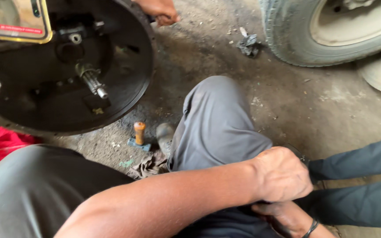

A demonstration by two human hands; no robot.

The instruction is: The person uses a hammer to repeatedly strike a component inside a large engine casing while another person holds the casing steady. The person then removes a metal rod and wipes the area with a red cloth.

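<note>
left hand (283, 174) fingers curled shut, hiding what they hold; right hand (287, 218) below, fingers unclear.

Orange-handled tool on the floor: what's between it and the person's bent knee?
In the head view, between the orange-handled tool and the grey-trousered knee stands a worn shoe toe; a crumpled rag lies just below.

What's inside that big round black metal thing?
Inside the round black housing a ribbed metal shaft sticks out from the middle, with dark greasy metal around it. A yellow-edged plate covers the top left, so that part stays hidden.
</note>
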